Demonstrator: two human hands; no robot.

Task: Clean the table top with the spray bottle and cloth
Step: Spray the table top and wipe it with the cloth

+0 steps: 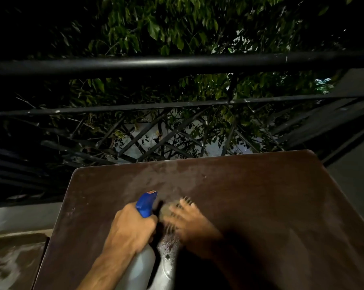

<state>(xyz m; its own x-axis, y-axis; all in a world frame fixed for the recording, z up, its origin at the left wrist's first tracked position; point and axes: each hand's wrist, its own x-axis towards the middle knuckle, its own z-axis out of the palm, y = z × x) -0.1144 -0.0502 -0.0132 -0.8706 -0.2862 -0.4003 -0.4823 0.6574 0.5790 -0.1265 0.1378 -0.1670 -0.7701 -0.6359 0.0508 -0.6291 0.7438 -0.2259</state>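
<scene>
A dark brown table top [250, 195] fills the lower half of the view, dusty and streaked near its far edge. My left hand [132, 227] grips the neck of a white spray bottle [141, 266] with a blue trigger head [146, 203], nozzle pointing away from me. My right hand [189, 220] is blurred with motion, fingers spread and pressing a small greyish cloth [166, 212] flat on the table just right of the bottle. Most of the cloth is hidden under the fingers.
A black metal railing [176, 63] runs across just beyond the table's far edge, with leafy branches [166, 28] behind it. A pale ledge [19, 216] lies to the left and a floor strip [355, 185] to the right. The surroundings are dark.
</scene>
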